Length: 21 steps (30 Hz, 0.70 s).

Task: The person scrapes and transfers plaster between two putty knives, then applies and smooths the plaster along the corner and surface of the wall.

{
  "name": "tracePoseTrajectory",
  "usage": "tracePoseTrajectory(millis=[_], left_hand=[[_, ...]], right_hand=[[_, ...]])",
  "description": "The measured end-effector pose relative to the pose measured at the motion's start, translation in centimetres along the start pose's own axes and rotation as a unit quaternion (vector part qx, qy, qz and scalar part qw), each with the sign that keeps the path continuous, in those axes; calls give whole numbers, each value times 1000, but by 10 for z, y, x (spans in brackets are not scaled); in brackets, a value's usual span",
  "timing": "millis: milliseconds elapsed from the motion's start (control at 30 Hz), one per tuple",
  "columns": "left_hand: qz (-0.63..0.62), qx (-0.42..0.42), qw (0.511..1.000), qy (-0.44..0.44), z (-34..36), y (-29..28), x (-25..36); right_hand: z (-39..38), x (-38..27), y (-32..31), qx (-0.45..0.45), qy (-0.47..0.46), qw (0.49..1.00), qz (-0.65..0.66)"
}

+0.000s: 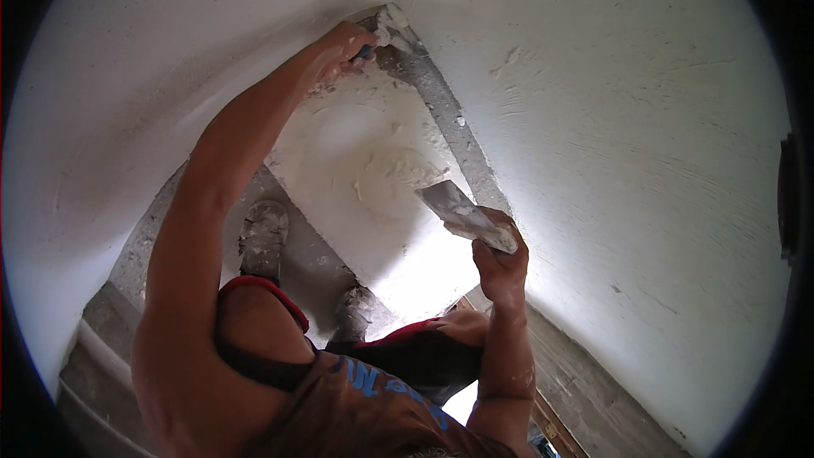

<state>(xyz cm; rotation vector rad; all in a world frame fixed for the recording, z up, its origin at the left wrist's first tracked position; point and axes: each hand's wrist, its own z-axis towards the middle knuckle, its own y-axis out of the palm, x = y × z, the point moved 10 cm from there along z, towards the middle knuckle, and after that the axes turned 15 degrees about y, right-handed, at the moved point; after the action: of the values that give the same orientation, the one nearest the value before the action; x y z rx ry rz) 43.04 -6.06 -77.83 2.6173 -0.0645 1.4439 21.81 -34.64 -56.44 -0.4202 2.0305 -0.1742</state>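
Observation:
My left hand (346,49) reaches into the far corner, closed round a blue-handled tool (363,52) that looks like a putty knife. Its far end is lost among white plaster (392,27) at the corner. Nearer and to the right, my right hand (502,256) grips a wide, flat metal putty knife (454,203) smeared with plaster, its blade pointing up and left. The blade is over a large white board (331,161) that lies between the walls. Wet plaster (398,171) forms a ridged patch on the board.
White plastered walls rise at left (102,119) and right (627,144), meeting at the far corner. A grey floor strip (449,106) runs along the right wall. My plaster-splashed shoes (264,233) stand just short of the board. Grey steps (102,365) are at lower left.

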Motion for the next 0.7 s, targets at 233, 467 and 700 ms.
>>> tracePoseTrajectory(millis=[233,467,700], left_hand=[[56,-5,996,74,-16,40,93],[132,-52,989,52,-10,40,161],[212,-19,976,37,-64,34,260]], right_hand=[[-17,-13,-2,-31,-47,997,52],[-39,-26,-23,-18,-36,995,91],[-47,-22,-28,-22,-18,985,167]])
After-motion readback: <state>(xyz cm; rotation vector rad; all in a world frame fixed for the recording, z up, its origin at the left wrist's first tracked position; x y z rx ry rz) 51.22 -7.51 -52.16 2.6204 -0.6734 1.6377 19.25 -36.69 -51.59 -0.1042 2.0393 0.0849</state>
